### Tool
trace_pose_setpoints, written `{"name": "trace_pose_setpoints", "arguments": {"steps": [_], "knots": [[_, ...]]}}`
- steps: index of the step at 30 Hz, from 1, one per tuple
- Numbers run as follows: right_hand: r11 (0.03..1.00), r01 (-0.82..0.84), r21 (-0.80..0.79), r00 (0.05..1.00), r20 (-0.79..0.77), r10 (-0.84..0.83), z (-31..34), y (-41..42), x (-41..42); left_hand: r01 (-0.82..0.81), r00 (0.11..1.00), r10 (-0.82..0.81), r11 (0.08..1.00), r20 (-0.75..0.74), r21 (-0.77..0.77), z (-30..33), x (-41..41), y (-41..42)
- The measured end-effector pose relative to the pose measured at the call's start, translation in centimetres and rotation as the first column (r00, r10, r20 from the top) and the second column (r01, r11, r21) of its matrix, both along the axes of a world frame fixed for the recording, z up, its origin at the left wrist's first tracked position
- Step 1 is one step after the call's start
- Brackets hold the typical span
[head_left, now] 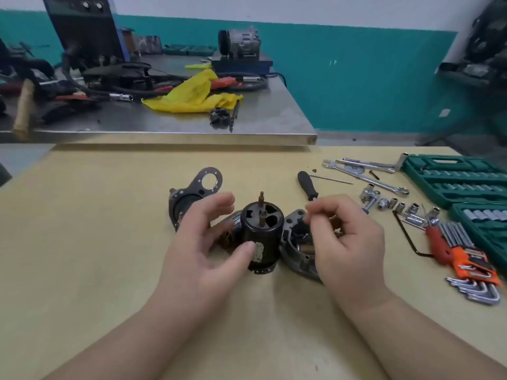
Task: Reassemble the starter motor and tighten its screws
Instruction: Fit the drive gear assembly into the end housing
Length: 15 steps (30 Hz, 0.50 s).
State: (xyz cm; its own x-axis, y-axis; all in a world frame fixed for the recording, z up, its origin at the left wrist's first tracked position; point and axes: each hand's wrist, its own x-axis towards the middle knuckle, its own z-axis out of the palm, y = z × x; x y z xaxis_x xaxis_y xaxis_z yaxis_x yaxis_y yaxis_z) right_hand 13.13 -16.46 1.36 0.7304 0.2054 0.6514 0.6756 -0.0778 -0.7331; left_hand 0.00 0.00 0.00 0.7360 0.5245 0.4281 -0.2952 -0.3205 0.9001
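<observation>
Two hands (208, 237) (348, 237) around one motor housing (262, 229)

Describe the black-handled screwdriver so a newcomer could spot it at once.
Start at the tan table and look just beyond the right hand. The screwdriver lies there, left of the wrenches. Its thick black handle sets it apart from that bare shiny metal.

- No text, brand or number can be read anywhere.
- The worn label (258, 250) on the motor housing (262, 229) is illegible.
</observation>
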Motion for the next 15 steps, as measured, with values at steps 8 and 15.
{"name": "trace_pose_setpoints", "arguments": {"steps": [8,15], "knots": [[0.987,-0.02,-0.161,0.974,0.218,0.055,-0.8,0.6,-0.8,0.003,0.981,0.01,0.998,-0.191,0.066,0.4,2.0,-1.0],[0.965,-0.114,-0.235,0.975,0.161,0.154,-0.9,1.0,-1.4,-0.022,0.975,0.045,0.994,-0.219,0.108,0.8,1.8,-1.2]]}}
